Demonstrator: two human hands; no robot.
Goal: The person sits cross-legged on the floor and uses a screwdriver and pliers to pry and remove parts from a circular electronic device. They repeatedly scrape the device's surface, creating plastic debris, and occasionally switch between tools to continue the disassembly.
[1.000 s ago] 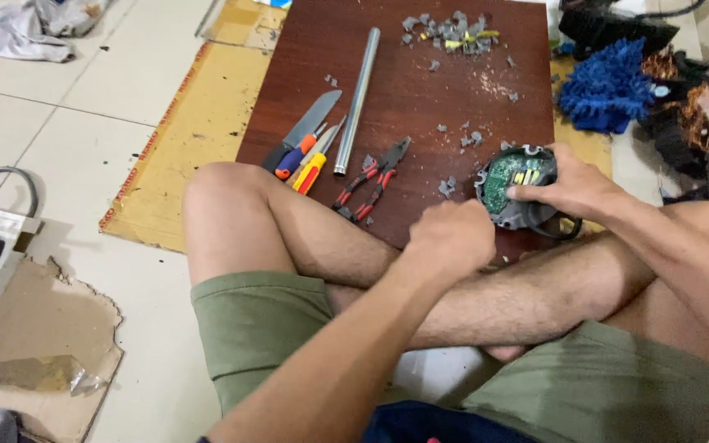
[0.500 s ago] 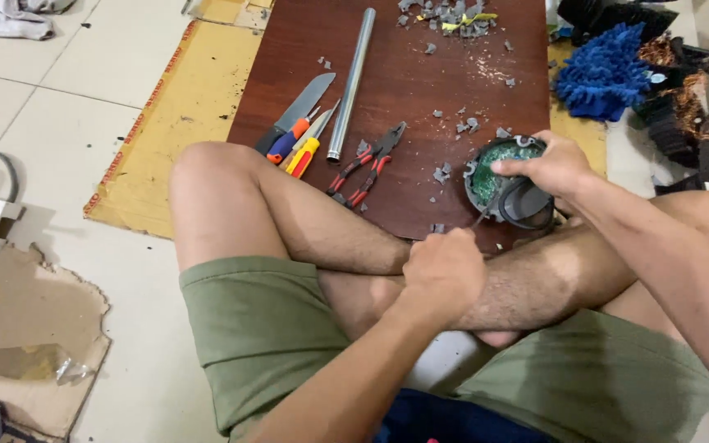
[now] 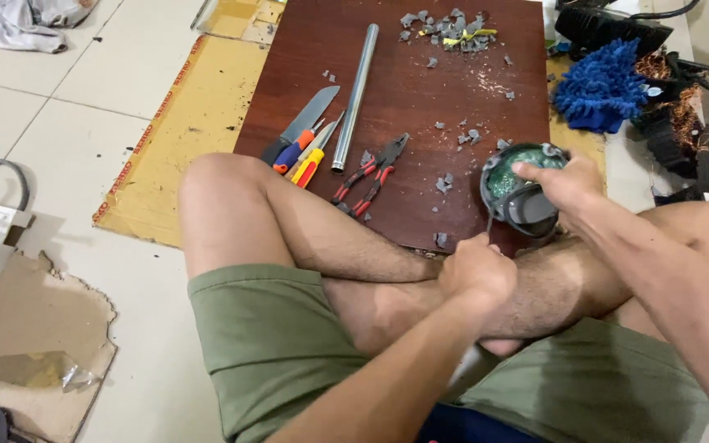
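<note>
Lower side of round device [image 3: 523, 187] hidden behind right hand [image 3: 566, 182], whatever left hand [image 3: 478, 269] grips concealed in fist, grey cloth [image 3: 18, 18] cut off at top edge

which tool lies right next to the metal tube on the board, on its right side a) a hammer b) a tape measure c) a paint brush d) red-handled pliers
d: the red-handled pliers lie on the wooden board just right of the lower end of the metal tube, while the knife and screwdrivers lie on its left.
</note>
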